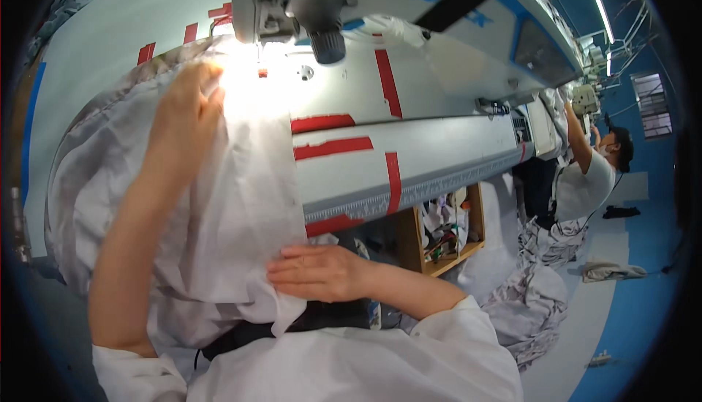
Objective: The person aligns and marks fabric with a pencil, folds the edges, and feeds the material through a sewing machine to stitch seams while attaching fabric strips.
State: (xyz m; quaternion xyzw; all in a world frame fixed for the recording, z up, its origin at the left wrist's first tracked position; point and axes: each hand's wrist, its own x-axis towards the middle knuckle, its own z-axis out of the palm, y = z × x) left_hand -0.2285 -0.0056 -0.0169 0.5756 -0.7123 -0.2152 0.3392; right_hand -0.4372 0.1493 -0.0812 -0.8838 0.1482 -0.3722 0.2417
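Note:
White cloth [241, 175] is spread from the sewing machine [292, 7] down over the table's front edge toward my lap. Beside the brightly lit needle area, my left hand [191, 106] has its fingers bent and closed on the cloth near its gathered far edge; glare washes out part of the fingertips. My right hand [318, 272] lies flat on the cloth's lower right part, fingers stretched out to the left. Strong light hides the needle and the cloth directly under it.
Red tape strips [387, 84] mark the pale table, and a ruler scale [351, 209] runs along its front. Below is an open wooden drawer [439, 263] with small items. Heaped fabric [530, 307] lies at the right, near another person [585, 182] at work.

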